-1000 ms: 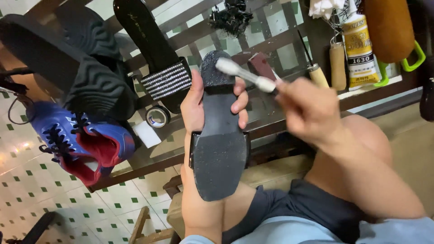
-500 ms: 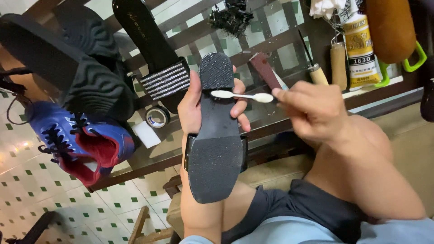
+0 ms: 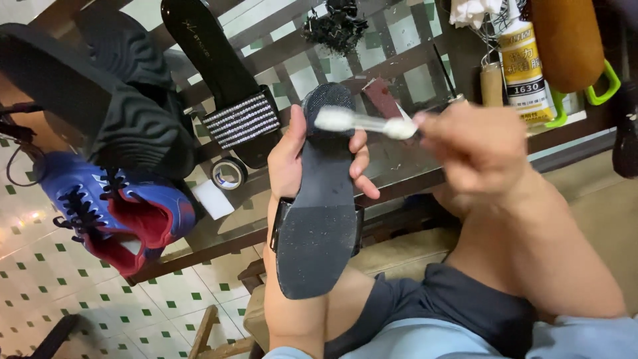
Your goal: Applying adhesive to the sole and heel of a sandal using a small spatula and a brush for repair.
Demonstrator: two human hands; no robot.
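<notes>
Our left hand (image 3: 292, 156) has its fingers (image 3: 361, 156) wrapped round a black sandal (image 3: 319, 219), thumb on one edge and fingertips curling over the other, so the sole faces up at us and stays steady. The sandal sits upright against the forearm, heel end low by our lap, toe end up near the worktop (image 3: 412, 163) edge; its black strap shows at both sides of the wrist. Our right hand (image 3: 475, 143) is closed on the handle of a small brush (image 3: 362, 121) (blurred, so we can't tell exactly how the fingers pinch it). The whitish bristle end lies over the toe part of the sole, which looks rougher & greyer than the rest. Held sideways like that, the brush can sweep across the sole's width.

Further out, on the glass-topped worktop: a matching black sandal w/ a sparkly strap (image 3: 229, 100) lies sole down, just left of ours. A small roll of tape (image 3: 229, 173) sits below it, beside a white scrap. Left again, two chunky black soles (image 3: 113, 100) are piled up, and a blue & red sneaker (image 3: 113, 213) hangs over the worktop's near edge. A dark tangle of scraps (image 3: 335, 26) lies at the top.

Containers: a yellow-labelled glue bottle (image 3: 522, 63) stands at the far right, cap on, contents hidden. Next to it a brown cylinder (image 3: 571, 40) w/ a green handle behind; what it holds we can't tell.
</notes>
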